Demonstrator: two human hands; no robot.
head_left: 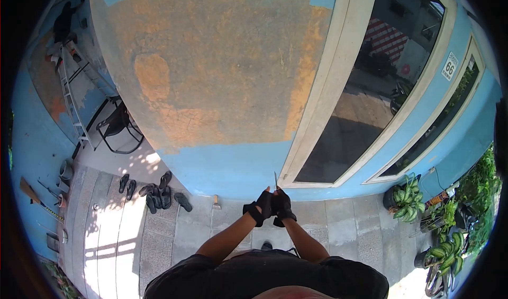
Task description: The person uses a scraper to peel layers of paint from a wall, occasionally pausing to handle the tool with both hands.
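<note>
My left hand (261, 206) and my right hand (283, 204), both in black fingerless gloves, are close together in front of me, fingers curled. Between them a thin-bladed tool (275, 179) points up, perhaps a scraper or knife seen nearly edge-on; its handle is hidden in the hands. Both hands appear to grip it. Just beyond is the lower blue part of the wall (233, 169), beside a white window frame (290, 175). Higher up, the wall's blue paint is stripped to a grey and orange surface (222, 61).
A brush (216, 202) stands against the wall's foot, near several dark sandals (159, 194). Leftward are a black chair (117, 124) and a ladder (71, 98) with a person (64, 24) on it. Potted plants (407, 201) line the right side.
</note>
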